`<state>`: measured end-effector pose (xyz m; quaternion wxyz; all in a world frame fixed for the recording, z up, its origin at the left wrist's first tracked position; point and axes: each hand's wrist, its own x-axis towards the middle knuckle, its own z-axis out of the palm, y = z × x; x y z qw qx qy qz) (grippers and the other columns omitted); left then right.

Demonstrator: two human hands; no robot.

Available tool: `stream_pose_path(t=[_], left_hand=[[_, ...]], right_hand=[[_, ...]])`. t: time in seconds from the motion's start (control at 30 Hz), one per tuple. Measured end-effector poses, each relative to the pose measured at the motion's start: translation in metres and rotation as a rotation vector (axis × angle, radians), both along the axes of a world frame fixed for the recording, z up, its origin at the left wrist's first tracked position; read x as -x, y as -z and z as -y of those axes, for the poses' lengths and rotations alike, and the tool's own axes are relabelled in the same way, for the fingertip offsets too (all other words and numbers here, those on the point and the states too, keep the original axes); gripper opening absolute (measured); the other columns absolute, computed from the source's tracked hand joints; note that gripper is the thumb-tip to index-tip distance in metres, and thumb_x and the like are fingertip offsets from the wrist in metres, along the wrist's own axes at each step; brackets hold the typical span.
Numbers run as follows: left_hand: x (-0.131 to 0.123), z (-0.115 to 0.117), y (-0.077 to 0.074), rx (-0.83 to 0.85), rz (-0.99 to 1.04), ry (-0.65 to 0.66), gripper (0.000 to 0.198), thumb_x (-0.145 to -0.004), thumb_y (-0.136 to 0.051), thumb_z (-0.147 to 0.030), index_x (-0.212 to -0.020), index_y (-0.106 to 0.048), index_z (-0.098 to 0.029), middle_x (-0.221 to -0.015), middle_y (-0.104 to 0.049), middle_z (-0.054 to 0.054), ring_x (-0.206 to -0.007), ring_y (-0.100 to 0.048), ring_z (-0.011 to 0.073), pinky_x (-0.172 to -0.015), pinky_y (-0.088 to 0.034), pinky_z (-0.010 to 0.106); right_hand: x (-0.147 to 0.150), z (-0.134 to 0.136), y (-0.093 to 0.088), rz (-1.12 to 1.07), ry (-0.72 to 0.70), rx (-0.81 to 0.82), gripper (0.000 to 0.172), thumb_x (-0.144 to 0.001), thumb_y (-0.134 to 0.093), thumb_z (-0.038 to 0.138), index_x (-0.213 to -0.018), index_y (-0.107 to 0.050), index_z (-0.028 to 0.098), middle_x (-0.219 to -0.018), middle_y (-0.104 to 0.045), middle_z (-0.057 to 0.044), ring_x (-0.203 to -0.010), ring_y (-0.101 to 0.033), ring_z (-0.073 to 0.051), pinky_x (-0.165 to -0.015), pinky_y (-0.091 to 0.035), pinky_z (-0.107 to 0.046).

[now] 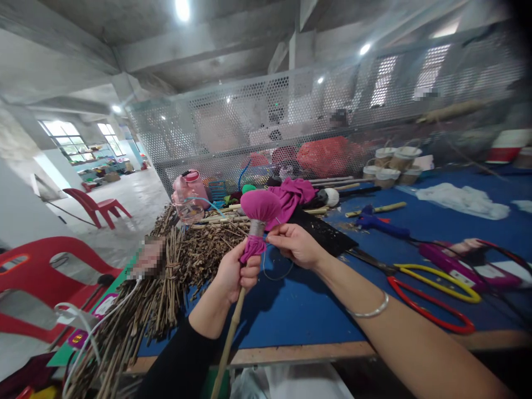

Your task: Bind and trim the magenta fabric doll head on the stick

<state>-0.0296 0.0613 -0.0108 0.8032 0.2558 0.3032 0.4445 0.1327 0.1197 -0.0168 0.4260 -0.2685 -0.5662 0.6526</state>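
My left hand (239, 266) is wrapped around the upper end of a bamboo stick (230, 338) and the gathered cloth on it. The stick's rounded head (261, 205) is covered in magenta cloth and bound below with grey thread (256, 228). Beside the binding, the fingertips of my right hand (297, 244) are pinched together on a thin thread. A loose loop of thread (279, 278) hangs below them over the blue table. Behind the covered head lies a crumpled magenta cloth (291, 195).
Bundled dry twigs (166, 299) cover the table's left side. Large scissors (432, 293) with red and yellow handles lie right of my right forearm, near a blue glue gun (380, 223) and a purple power strip (457, 269). A perforated metal screen (233, 122) stands behind.
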Motion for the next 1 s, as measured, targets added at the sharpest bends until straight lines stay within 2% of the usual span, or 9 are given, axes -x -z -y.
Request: stream_pose_path(t=[0.1,0.23,0.3,0.37,0.47,0.53,0.67,0.83,1.0], left_hand=[[0.002,0.001,0.003,0.018,0.067,0.085,0.038,-0.090,-0.043,-0.046,-0.065,-0.039,-0.017,-0.051,-0.023,-0.010,-0.033,-0.006,-0.0005,-0.027,-0.008,0.008],[0.004,0.000,0.009,0.065,0.118,0.165,0.036,-0.092,-0.040,-0.044,-0.071,-0.045,-0.016,-0.050,-0.020,-0.010,-0.033,-0.003,-0.0006,-0.027,-0.007,0.007],[0.006,0.000,0.012,0.072,0.062,0.156,0.033,-0.092,-0.039,-0.040,-0.074,-0.049,-0.015,-0.050,-0.018,-0.011,-0.033,-0.001,-0.0006,-0.027,-0.004,0.007],[0.005,-0.001,0.014,0.075,-0.031,0.133,0.029,-0.092,-0.039,-0.035,-0.076,-0.052,-0.015,-0.049,-0.016,-0.011,-0.032,0.000,-0.0006,-0.027,-0.002,0.007],[-0.001,-0.002,0.020,0.085,-0.146,0.110,0.025,-0.091,-0.043,-0.032,-0.076,-0.055,-0.015,-0.047,-0.019,-0.010,-0.029,-0.004,-0.0001,-0.026,-0.004,0.010],[-0.009,-0.005,0.025,0.079,-0.213,0.071,0.028,-0.089,-0.045,-0.036,-0.076,-0.056,-0.014,-0.046,-0.029,-0.008,-0.027,-0.018,0.0018,-0.026,-0.015,0.012],[-0.016,-0.018,0.025,0.000,-0.386,-0.130,0.045,-0.090,-0.038,-0.051,-0.074,-0.056,-0.012,-0.053,-0.051,0.001,-0.040,-0.048,0.0098,-0.039,-0.041,0.019],[-0.013,-0.036,0.003,-0.192,-0.536,-0.382,0.028,-0.091,-0.044,-0.042,-0.088,-0.054,-0.017,-0.060,-0.055,-0.004,-0.046,-0.051,0.0064,-0.047,-0.042,0.016],[-0.041,-0.019,0.001,-0.257,-0.663,-0.273,0.036,-0.084,-0.050,-0.052,-0.091,-0.055,-0.017,-0.060,-0.059,0.000,-0.042,-0.057,0.0171,-0.040,-0.042,0.025]], right_hand=[[0.001,0.001,0.001,-0.039,-0.077,0.018,0.041,-0.054,-0.081,0.043,-0.065,-0.052,0.016,-0.042,-0.033,0.012,-0.033,-0.019,-0.001,-0.034,-0.010,-0.019],[-0.002,-0.001,0.003,-0.059,-0.070,0.013,0.042,-0.052,-0.083,0.036,-0.076,-0.053,0.017,-0.049,-0.044,0.010,-0.033,-0.022,-0.001,-0.033,-0.010,-0.020],[-0.004,-0.002,0.005,-0.049,-0.112,0.005,0.044,-0.054,-0.083,0.035,-0.084,-0.056,0.017,-0.049,-0.044,0.011,-0.033,-0.021,-0.001,-0.034,-0.010,-0.020],[-0.006,-0.003,0.007,-0.028,-0.237,0.036,0.044,-0.057,-0.081,0.038,-0.088,-0.058,0.017,-0.048,-0.043,0.010,-0.034,-0.019,-0.001,-0.035,-0.008,-0.020],[-0.006,-0.003,0.010,0.007,-0.340,0.099,0.045,-0.056,-0.079,0.044,-0.085,-0.059,0.015,-0.050,-0.047,0.008,-0.035,-0.018,-0.001,-0.037,-0.007,-0.020],[-0.005,-0.005,0.010,0.026,-0.297,0.098,0.043,-0.057,-0.079,0.045,-0.078,-0.057,0.014,-0.048,-0.047,0.008,-0.034,-0.017,-0.001,-0.037,-0.006,-0.020],[-0.008,-0.011,0.010,0.057,-0.207,0.098,0.041,-0.061,-0.076,0.046,-0.067,-0.045,0.018,-0.037,-0.027,0.013,-0.032,-0.012,-0.002,-0.035,-0.004,-0.022],[-0.013,-0.019,0.010,0.087,-0.127,0.134,0.042,-0.062,-0.074,0.044,-0.064,-0.039,0.021,-0.039,-0.021,0.015,-0.035,-0.008,-0.002,-0.034,-0.002,-0.021],[-0.008,-0.014,0.012,0.078,-0.051,0.100,0.037,-0.068,-0.069,0.040,-0.061,-0.039,0.020,-0.039,-0.024,0.013,-0.034,-0.011,-0.002,-0.035,-0.005,-0.021]])
